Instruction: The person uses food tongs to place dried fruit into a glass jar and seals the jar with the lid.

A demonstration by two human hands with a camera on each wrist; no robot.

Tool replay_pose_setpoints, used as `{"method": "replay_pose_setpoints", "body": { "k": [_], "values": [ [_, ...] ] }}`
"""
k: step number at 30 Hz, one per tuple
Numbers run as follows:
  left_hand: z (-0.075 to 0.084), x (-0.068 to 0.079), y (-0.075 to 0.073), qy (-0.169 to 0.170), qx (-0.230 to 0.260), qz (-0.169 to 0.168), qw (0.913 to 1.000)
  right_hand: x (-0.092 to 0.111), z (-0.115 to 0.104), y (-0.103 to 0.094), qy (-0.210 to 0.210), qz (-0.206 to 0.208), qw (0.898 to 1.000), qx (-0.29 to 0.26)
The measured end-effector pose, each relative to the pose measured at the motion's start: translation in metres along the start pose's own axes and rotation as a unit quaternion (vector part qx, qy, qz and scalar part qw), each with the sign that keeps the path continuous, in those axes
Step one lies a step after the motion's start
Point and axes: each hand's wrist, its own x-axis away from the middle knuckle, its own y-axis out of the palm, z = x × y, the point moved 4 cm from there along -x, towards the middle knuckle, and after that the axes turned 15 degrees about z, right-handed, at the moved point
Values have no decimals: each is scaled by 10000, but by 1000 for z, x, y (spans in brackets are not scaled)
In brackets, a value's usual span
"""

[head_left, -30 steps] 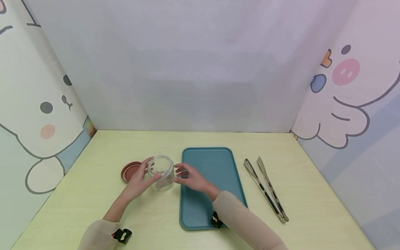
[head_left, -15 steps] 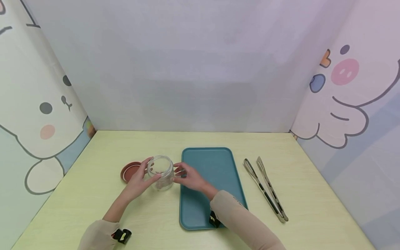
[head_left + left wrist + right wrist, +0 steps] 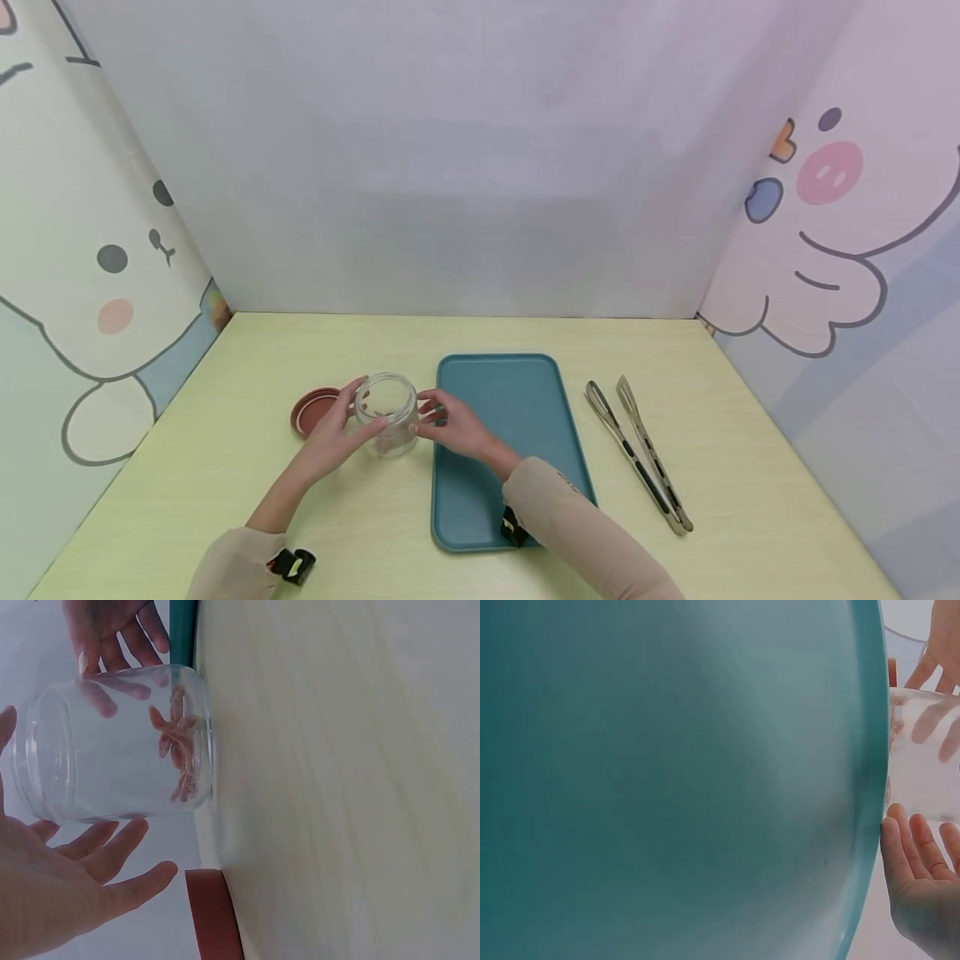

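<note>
L hand (image 3: 330,435) holds jar (image 3: 393,435); R hand (image 3: 461,428), fingers spread, touches it. Lid (image 3: 310,411) close L, tray (image 3: 502,377) edge close R, tongs (image 3: 634,448) lower R.

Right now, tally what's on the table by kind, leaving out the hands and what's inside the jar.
Clear jar: 1
Red lid: 1
Teal tray: 1
Pair of tongs: 1
Total: 4
</note>
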Motion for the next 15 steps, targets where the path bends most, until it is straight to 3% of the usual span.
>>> {"method": "replay_pose_setpoints", "body": {
  "k": [6, 10, 15],
  "values": [
    [1, 1, -8, 88, 218, 147, 9996, 0, 0, 1, 1, 29, 10000, 29],
    [1, -1, -22, 219, 285, 463, 9983, 0, 1, 1, 17, 54, 10000, 24],
    [0, -1, -41, 102, 145, 815, 9965, 0, 1, 1, -16, 66, 10000, 7]
  ]
}}
